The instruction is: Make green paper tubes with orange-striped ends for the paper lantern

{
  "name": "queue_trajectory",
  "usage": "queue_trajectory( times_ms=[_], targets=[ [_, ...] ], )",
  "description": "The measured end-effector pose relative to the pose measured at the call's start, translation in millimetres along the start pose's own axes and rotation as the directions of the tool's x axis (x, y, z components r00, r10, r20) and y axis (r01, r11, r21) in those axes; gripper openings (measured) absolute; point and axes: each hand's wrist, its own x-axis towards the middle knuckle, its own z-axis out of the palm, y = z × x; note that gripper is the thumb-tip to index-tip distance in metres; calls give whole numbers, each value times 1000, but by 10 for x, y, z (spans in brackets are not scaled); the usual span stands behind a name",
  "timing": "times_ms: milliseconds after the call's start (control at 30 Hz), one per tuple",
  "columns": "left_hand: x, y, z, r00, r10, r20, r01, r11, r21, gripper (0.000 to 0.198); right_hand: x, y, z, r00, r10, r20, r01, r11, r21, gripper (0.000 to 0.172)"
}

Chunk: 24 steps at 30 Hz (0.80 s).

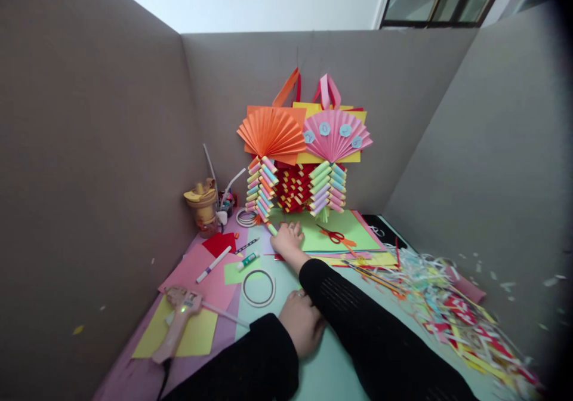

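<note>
My right hand (287,240) reaches forward across the table, fingers stretched flat at the edge of a green paper sheet (340,246). A small rolled paper tube (271,229) lies just left of its fingertips. Directly behind it stands a paper craft (298,168) made of an orange fan, a pink fan and hanging rows of coloured paper rolls. My left hand (301,322) rests on the table near me, a ring on one finger. Its fingers are tucked against my right forearm and mostly hidden.
Red scissors (333,236) lie on the green sheet. A glue gun (179,320), a white marker (213,264), a glue stick (247,261) and a tape ring (258,287) lie left. Paper strips (452,311) pile up at right. Grey partition walls enclose the table.
</note>
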Motion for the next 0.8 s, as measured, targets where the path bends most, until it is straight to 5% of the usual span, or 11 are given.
queue_trajectory(
  times_ms=[367,567,667,800],
  targets=[
    [23,18,-26,1000,-5,25,4,999,39,14,-42,125,-126,998,-64,-5,64,998,2,62],
    [9,15,-45,1000,8,15,-8,1000,-13,19,-109,124,-433,994,-109,-8,109,985,133,24],
    [8,-7,-38,1000,2,-24,-4,998,-60,25,-201,339,-741,983,-185,16,175,953,246,18],
    [33,-46,-17,1000,-21,-24,19,998,-59,27,-511,1000,-1108,966,-256,-20,245,899,364,17]
  ],
)
